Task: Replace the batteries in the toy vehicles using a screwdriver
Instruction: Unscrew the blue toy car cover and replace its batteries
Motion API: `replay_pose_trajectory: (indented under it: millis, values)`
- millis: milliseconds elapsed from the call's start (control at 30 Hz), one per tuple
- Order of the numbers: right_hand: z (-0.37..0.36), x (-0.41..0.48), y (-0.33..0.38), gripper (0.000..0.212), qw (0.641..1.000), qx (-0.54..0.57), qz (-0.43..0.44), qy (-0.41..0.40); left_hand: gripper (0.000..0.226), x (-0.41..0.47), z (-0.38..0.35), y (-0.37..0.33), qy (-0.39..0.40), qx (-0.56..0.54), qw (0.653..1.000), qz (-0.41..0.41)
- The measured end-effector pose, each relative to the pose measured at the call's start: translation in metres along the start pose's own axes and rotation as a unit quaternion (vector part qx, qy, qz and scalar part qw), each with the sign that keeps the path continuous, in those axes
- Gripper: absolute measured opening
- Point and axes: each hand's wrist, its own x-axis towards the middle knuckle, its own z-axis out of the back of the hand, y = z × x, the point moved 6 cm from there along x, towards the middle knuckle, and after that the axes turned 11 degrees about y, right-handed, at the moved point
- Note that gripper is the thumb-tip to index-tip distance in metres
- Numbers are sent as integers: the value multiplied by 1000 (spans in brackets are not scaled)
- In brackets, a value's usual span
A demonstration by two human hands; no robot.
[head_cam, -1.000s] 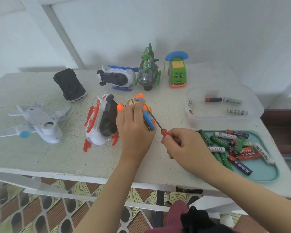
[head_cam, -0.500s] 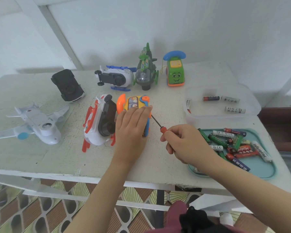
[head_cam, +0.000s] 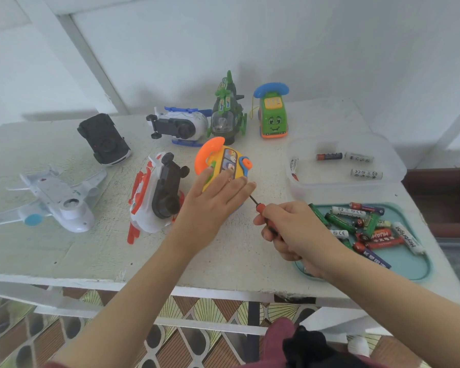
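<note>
Turned since 1.0 s ago, when it stood tipped on edge in a grip, the yellow steering-wheel toy now lies mid-table with its orange wheel toward the far left. The left hand presses on it with fairly straight fingers. The right hand is curled round the red-handled screwdriver, its tip just beside the toy's right edge. That wrist overlaps the near-left rim of the teal tray of batteries, which sits close to the table's front edge. The white-and-red toy lies just left of the left hand. Bare tabletop runs between the hands and the front edge.
</note>
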Motion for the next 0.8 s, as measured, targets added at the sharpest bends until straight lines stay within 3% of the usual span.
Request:
replay_pose_trajectory:
  millis: [167,267,367,533,667,800]
  values:
    - [1,1,-4,26,1000,16,-12,0,48,2,0,-4,20,27,997,-71]
    - [3,1,-6,27,1000,18,-13,-1,47,2,-1,2,27,19,997,-63]
    - [7,0,-4,26,1000,21,-10,-9,45,2,0,11,25,-5,999,-18]
    - [23,0,8,24,999,27,20,-30,37,7,13,28,-30,-145,988,48]
    - [37,5,19,25,998,18,41,-42,49,8,23,42,-50,-254,958,120]
    - [51,9,38,31,994,-3,91,-68,60,9,35,51,-61,-351,907,225]
